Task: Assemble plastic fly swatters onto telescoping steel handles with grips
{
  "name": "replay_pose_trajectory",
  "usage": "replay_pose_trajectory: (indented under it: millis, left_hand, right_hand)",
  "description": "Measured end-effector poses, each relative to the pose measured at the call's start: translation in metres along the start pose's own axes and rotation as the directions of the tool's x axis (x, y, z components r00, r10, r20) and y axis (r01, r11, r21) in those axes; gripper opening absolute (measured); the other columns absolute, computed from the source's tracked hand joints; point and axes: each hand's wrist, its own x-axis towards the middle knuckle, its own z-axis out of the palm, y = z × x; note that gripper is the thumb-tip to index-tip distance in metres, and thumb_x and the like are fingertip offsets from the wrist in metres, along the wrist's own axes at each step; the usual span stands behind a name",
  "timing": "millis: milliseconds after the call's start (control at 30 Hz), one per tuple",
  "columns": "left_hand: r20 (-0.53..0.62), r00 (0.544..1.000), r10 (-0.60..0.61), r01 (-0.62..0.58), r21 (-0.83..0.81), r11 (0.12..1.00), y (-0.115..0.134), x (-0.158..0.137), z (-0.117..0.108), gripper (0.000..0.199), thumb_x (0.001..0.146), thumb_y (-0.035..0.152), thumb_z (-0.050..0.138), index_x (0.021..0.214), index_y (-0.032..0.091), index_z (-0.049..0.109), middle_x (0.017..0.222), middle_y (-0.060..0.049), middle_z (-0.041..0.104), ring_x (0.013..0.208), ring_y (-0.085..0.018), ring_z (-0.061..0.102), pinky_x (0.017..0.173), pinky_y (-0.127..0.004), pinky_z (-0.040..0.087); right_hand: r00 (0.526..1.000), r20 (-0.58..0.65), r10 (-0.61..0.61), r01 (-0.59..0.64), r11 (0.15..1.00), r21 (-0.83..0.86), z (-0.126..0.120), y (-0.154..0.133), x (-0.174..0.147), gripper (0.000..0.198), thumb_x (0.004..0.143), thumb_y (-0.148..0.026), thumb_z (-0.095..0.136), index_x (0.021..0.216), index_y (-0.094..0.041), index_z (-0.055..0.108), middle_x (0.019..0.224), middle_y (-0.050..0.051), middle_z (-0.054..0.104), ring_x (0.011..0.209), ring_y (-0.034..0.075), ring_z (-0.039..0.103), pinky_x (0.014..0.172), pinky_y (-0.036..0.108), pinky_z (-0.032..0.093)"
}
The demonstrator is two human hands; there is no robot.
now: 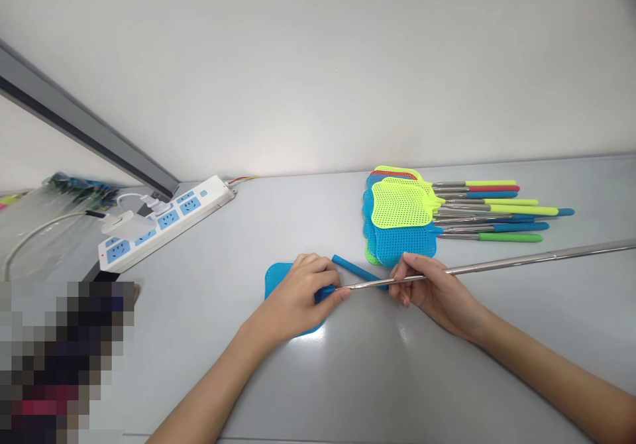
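A blue fly swatter (279,276) lies near the table's middle, its head mostly covered by my left hand (305,291). Those left fingers are closed round the neck where the blue head meets the metal rod. From there the extended telescopic rod (501,264) runs out past the right edge of the view. My right hand (426,285) pinches the rod between thumb and fingers, a short way from the neck. Behind the rod lies a loose blue handle sleeve (358,270), its right end close to my right fingertips.
A pile of fly swatters (402,205) in yellow, blue, red and green lies behind my right hand, handles pointing right. At the left stands a white power strip (169,222) with plugs and cables. Clear plastic bags (54,225) lie beyond it, near a grey metal post (89,112).
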Motion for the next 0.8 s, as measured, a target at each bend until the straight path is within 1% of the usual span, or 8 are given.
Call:
replay_pose_trajectory:
  millis: [133,533,800]
  left_hand:
    - [-0.013,1.0,0.007,-0.007,-0.013,1.0,0.0003,-0.0001,-0.0001,0.024,0.084,0.032,0.038,0.074,0.018,0.055,0.075,0.0,0.051,0.074,-0.013,0.043,0.074,-0.03,0.032]
    - [0.012,1.0,0.019,-0.019,0.01,1.0,0.001,0.0002,-0.0003,0.024,0.085,0.03,0.036,0.074,0.018,0.054,0.074,0.0,0.05,0.073,-0.013,0.043,0.074,-0.03,0.031]
    - [0.005,1.0,0.018,-0.018,0.017,1.0,0.0011,0.0001,0.0,0.024,0.085,0.031,0.036,0.073,0.018,0.054,0.073,0.0,0.05,0.072,-0.013,0.043,0.073,-0.03,0.031]
  right_hand:
    - [1.0,-0.001,0.007,-0.007,1.0,-0.005,0.0002,-0.0006,-0.0003,0.036,0.084,-0.032,0.035,0.063,-0.014,0.058,0.063,0.007,0.058,0.055,0.013,0.048,0.054,0.027,0.036]
    - [1.0,-0.008,0.016,-0.016,1.0,0.007,0.0006,-0.0007,-0.0011,0.035,0.084,-0.033,0.037,0.063,-0.014,0.058,0.063,0.007,0.058,0.055,0.013,0.049,0.054,0.026,0.036]
    - [1.0,-0.011,0.017,-0.017,1.0,0.0,0.0005,-0.0008,-0.0003,0.035,0.083,-0.035,0.038,0.063,-0.014,0.057,0.063,0.007,0.058,0.055,0.012,0.049,0.054,0.026,0.036]
